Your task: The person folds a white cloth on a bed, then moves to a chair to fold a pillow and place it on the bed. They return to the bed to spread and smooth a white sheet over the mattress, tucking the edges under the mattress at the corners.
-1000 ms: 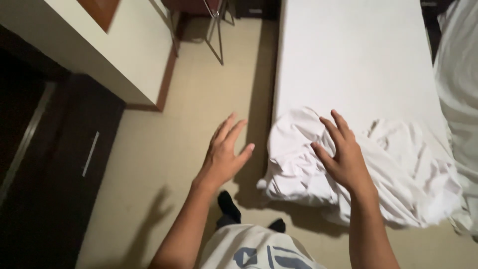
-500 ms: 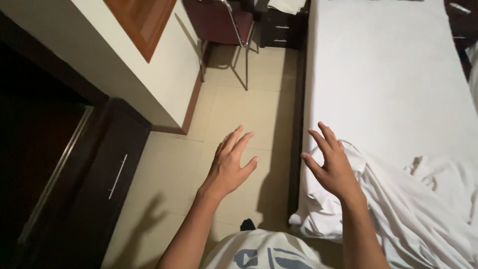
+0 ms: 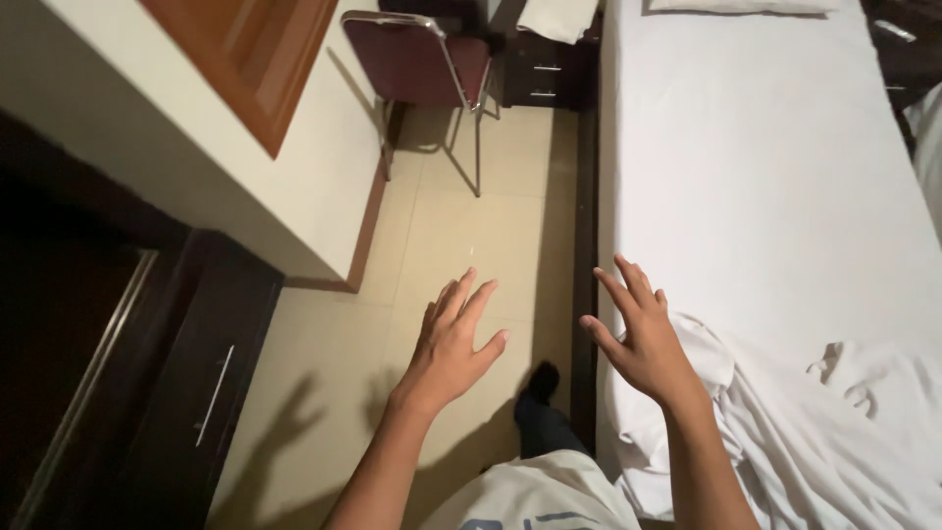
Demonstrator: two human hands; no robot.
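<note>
Crumpled sheet lies at four o'clock of my right hand

My right hand [image 3: 643, 344], fingers spread and holding nothing, hovers over the rumpled white sheet [image 3: 805, 432] on the bed [image 3: 765, 177], perhaps touching it; my left hand [image 3: 453, 344], also spread, hangs farther off above the floor [image 3: 481, 245].

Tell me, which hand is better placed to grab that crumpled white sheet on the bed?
Probably the right hand: it hovers open over the crumpled sheet, while the left hand hangs over the floor.

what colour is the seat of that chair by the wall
Dark maroon, on a silver metal frame; the chair shows in the head view.
</note>
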